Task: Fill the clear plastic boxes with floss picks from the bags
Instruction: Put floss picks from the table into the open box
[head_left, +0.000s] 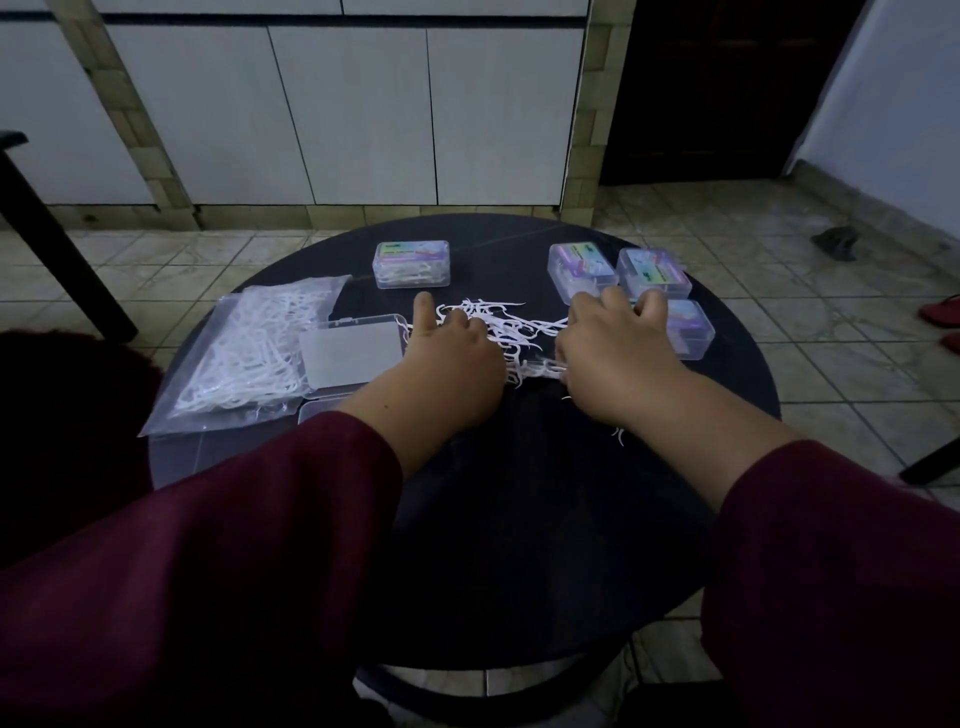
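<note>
A loose heap of white floss picks lies in the middle of the round black table. My left hand and my right hand sit at either side of the heap with fingers curled into it, pinching a bunch of picks between them. An open clear plastic box lies just left of my left hand. A clear bag of floss picks lies at the table's left edge. A filled, labelled box stands at the back.
Three more filled, closed boxes cluster at the back right, close to my right hand. One stray pick lies near my right wrist. A dark chair leg stands on the tiled floor at left.
</note>
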